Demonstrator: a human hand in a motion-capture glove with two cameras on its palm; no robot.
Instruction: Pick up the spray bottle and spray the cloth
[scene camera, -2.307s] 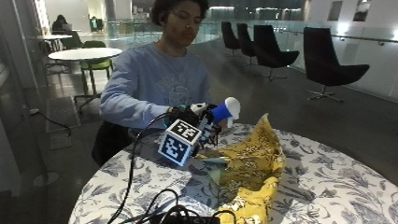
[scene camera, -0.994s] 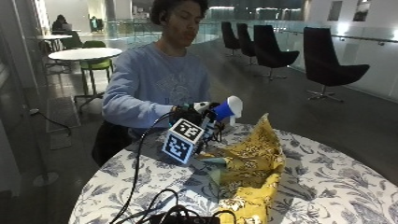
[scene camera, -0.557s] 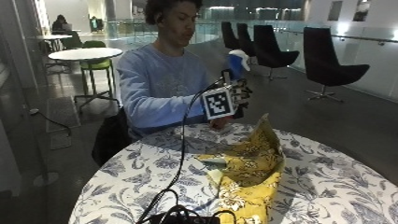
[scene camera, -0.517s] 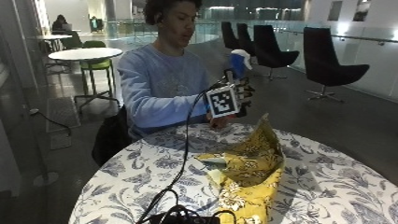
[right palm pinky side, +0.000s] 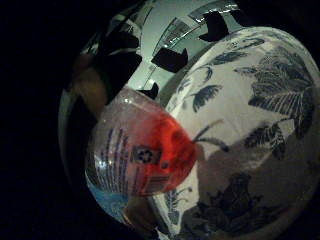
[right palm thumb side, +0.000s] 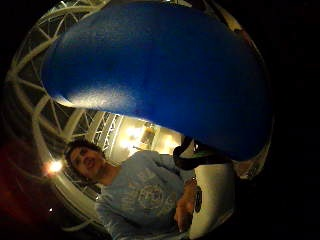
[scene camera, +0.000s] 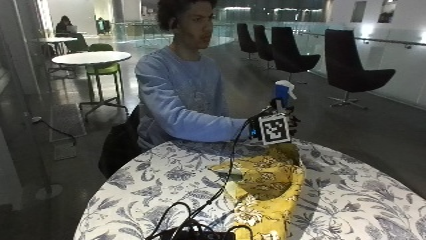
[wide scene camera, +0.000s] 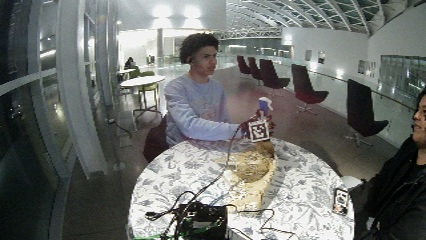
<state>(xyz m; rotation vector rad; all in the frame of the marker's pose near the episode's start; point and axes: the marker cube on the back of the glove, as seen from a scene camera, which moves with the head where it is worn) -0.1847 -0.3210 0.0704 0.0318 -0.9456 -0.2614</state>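
In the outside view I hold the spray bottle upright in my gloved right hand, fingers curled round its neck, above the far end of the yellow patterned cloth. The cloth lies crumpled on the round floral table. The bottle's blue and white head points away from me. The little finger side palm view shows the bottle's clear body with red liquid and a label, over the floral table. Its blue spray head fills the thumb side palm view. In the wide view the bottle hangs over the cloth.
Black cables and a dark box lie at the table's near edge. A phone rests near the right rim in the wide view. Dark chairs and a small table stand far behind.
My hand lifted the bottle from beside the cloth's left edge up to chest height. It has since come down a little and moved right, over the cloth's far end.
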